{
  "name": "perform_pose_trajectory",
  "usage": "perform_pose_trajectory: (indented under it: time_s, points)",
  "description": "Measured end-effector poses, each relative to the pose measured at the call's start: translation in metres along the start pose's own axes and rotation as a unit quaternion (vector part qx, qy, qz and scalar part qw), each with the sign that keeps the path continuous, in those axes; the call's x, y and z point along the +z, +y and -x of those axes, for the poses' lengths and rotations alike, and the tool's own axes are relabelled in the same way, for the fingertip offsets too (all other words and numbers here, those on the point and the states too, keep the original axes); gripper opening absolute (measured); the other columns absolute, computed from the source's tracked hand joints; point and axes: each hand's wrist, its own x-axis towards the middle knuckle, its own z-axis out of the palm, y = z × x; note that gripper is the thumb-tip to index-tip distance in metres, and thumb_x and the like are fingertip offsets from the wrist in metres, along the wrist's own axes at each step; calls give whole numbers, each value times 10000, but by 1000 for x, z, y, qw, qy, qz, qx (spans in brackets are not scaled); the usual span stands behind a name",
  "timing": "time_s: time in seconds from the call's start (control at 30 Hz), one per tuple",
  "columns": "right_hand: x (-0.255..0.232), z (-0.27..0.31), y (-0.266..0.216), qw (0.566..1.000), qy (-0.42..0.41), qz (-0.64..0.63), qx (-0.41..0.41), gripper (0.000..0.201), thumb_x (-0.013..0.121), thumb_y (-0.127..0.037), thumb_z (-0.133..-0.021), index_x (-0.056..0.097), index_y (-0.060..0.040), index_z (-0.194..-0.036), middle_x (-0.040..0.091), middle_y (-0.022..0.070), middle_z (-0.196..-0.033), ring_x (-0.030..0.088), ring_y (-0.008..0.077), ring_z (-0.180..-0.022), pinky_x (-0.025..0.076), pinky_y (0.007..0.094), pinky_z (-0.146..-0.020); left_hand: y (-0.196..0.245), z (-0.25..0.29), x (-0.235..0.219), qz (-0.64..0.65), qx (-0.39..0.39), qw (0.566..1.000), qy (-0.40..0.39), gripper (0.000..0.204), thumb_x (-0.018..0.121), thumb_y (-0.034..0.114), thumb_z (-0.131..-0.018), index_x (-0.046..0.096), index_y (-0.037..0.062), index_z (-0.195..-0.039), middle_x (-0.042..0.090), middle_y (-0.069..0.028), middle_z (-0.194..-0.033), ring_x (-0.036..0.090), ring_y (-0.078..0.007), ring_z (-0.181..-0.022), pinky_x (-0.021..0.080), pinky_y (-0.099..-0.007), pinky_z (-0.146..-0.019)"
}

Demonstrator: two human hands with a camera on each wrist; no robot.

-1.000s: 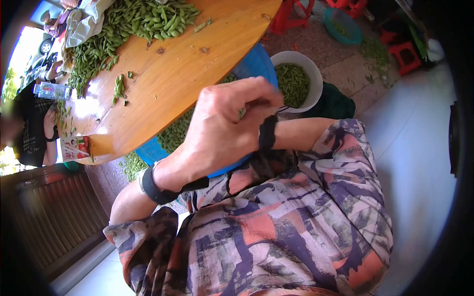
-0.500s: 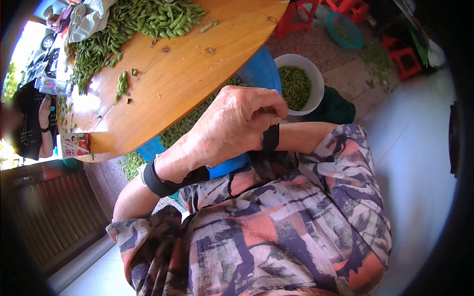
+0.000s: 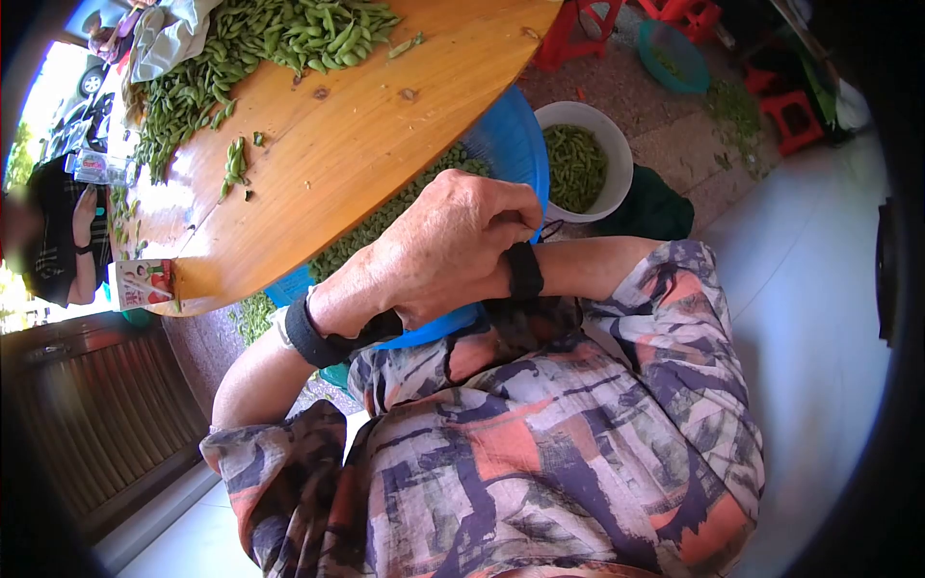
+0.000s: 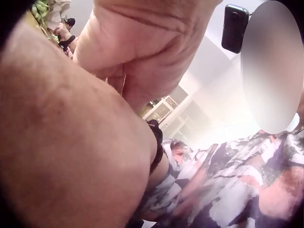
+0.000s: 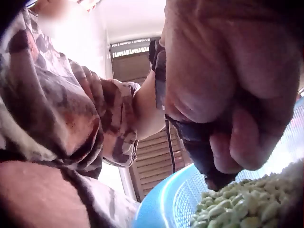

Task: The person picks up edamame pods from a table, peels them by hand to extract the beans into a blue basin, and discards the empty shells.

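In the head view my left hand [image 3: 434, 236] lies across my right wrist, its thumb and fingers pinching at the black wristband [image 3: 525, 271] there. A thin dark cord [image 3: 551, 229] loops out beside the fingertips. Most of my right hand is hidden under the left one, and I cannot tell what it holds. Close up in the right wrist view, curled fingers [image 5: 244, 142] press beside a black strap [image 5: 192, 135]. Below both hands is a blue basket [image 3: 525, 144] with shelled green beans [image 5: 242, 204].
A round wooden table [image 3: 356, 125] spreads ahead, heaped with soybean pods [image 3: 289, 43]. Beyond the basket stands a white bucket [image 3: 621, 178] of pods. Red stools [image 3: 795, 120] and a teal basin [image 3: 665, 58] are on the floor. Another person's hand [image 3: 85, 217] shows at the table's left.
My left hand has shifted slightly, its fingertips closing down toward the right wristband. The cord loop now shows beside them. The other person's hand at the table has moved a little.
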Motion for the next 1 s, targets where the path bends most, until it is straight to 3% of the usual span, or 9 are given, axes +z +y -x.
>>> perform_pose_trajectory:
  time_s: [0.17, 0.23, 0.4, 0.57, 0.73, 0.8, 0.87, 0.93, 1.0]
  points:
    - [5, 7, -5, 999, 22, 47, -14, 560, 729, -121, -790, 530, 9, -1297, 604, 72, -1192, 539, 141, -1149, 420, 332, -1008, 0, -1, 1, -12, 26, 999, -20, 161, 665, 83, -762, 674, 19, -909, 683, -122, -842, 676, -293, -804, 539, -355, -743]
    - [8, 10, -7, 997, 33, 66, -19, 555, 726, -118, -793, 531, 9, -1297, 608, 71, -1186, 544, 143, -1143, 424, 334, -1005, -9, -3, 7, -106, 163, 981, -21, 205, 695, 111, -714, 667, 9, -891, 646, -114, -875, 650, -308, -832, 532, -376, -744]
    - [8, 10, -19, 991, 51, 116, -36, 542, 720, -110, -801, 535, 10, -1297, 619, 69, -1170, 558, 148, -1126, 432, 339, -995, 2, 2, 18, -100, 156, 982, 24, 229, 718, 117, -682, 604, 29, -860, 551, -122, -846, 605, -341, -798, 513, -422, -716]
    - [-1, -32, -48, 977, 21, 183, -105, 530, 714, -102, -809, 539, 11, -1297, 630, 66, -1154, 572, 153, -1110, 440, 344, -986, 7, 8, 8, -67, 141, 985, -75, 187, 679, 91, -716, 572, 20, -853, 592, -158, -817, 625, -363, -834, 522, -434, -737]
    - [-9, -69, -85, 957, -8, 246, -153, 518, 708, -95, -817, 543, 12, -1296, 641, 64, -1138, 586, 158, -1094, 449, 349, -977, 24, 21, -7, -112, 40, 978, -170, 413, 600, 263, -918, 556, -80, -1143, 625, -246, -1059, 589, -394, -1097, 505, -443, -900]
    - [-10, -79, -97, 950, -11, 265, -167, 513, 705, -91, -820, 545, 13, -1296, 645, 63, -1132, 592, 161, -1088, 452, 351, -973, 21, 33, -15, -135, 177, 973, 65, 440, 602, 216, -919, 530, -68, -1248, 605, -245, -1165, 560, -391, -1168, 477, -449, -971]
    - [-12, -93, -111, 942, -10, 284, -177, 508, 703, -88, -823, 546, 13, -1296, 649, 62, -1125, 597, 163, -1081, 455, 353, -969, 34, 41, -63, -109, 156, 977, 99, 402, 604, 174, -931, 543, -34, -1270, 589, -219, -1236, 540, -369, -1211, 454, -437, -1015]
    - [-14, -102, -139, 968, -72, 237, -43, 323, 720, -139, -851, 676, 22, -1128, 702, 59, -934, 651, 182, -871, 518, 345, -837, 14, 60, -99, -130, 116, 962, 209, 297, 587, 113, -948, 593, -9, -1219, 635, -138, -1196, 597, -300, -1132, 471, -384, -989]
    - [-13, -94, -148, 995, 41, -3, -89, 223, 621, -173, -925, 710, 13, -1010, 665, 35, -772, 597, 121, -666, 470, 243, -623, -10, 86, -119, 50, -43, 935, 348, 218, 634, 107, -904, 643, -23, -1079, 675, -174, -1056, 654, -263, -983, 510, -317, -898]
